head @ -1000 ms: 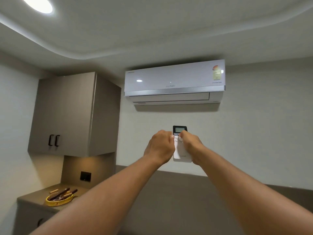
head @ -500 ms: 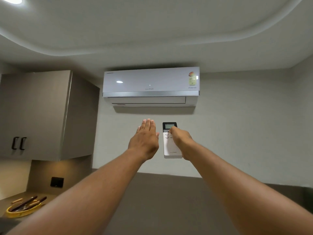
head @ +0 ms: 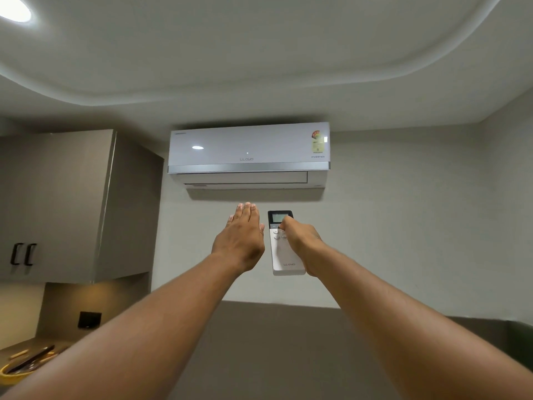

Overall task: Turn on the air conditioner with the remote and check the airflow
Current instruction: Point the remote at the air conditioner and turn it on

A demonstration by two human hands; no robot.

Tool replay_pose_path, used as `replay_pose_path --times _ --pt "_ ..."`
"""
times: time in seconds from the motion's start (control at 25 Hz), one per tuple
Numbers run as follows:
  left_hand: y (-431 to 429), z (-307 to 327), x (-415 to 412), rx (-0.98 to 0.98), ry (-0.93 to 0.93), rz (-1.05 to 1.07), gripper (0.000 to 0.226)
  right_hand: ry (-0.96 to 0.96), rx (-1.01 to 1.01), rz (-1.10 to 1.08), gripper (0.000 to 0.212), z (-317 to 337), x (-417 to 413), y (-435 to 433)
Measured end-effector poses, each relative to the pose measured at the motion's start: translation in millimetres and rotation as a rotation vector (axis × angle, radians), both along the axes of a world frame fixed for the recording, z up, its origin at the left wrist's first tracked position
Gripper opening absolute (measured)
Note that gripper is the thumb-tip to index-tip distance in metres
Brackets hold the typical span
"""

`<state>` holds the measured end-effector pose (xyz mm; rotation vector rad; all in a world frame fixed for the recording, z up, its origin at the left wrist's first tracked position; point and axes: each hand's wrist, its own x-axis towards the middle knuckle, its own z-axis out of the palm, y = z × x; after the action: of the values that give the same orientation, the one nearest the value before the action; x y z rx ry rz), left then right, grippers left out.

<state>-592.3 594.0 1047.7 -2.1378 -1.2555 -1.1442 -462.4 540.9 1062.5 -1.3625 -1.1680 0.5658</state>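
Note:
A white split air conditioner (head: 248,151) hangs high on the wall ahead, its lower flap looking closed. My right hand (head: 302,241) holds a white remote (head: 284,255) upright below the unit, with the thumb on the buttons just under the small dark display. My left hand (head: 242,238) is raised beside the remote, flat, fingers straight and close together, pointing up toward the unit's underside. It holds nothing and stays a short way below the unit.
A grey wall cabinet (head: 72,203) with black handles hangs at the left. Under it, a counter carries a yellow dish (head: 14,373) with utensils, beneath a dark wall socket (head: 89,319). A round ceiling light (head: 13,10) glows at top left.
My left hand let go of the remote and rose flat toward the unit. The right hand alone keeps the remote. The view shifted, so the unit sits nearer the middle.

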Motion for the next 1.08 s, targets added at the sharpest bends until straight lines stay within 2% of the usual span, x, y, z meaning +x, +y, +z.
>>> replay_pose_path --times 0.84,1.08 --pt "-4.6 3.8 -33.4 0.021 -0.004 0.061 0.056 0.028 0.037 0.056 0.029 1.7 -11.8 -2.2" --pt "-6.4 -0.2 -36.0 0.017 0.014 0.061 0.056 0.010 0.027 0.072 0.022 2.0 -16.9 -8.8"
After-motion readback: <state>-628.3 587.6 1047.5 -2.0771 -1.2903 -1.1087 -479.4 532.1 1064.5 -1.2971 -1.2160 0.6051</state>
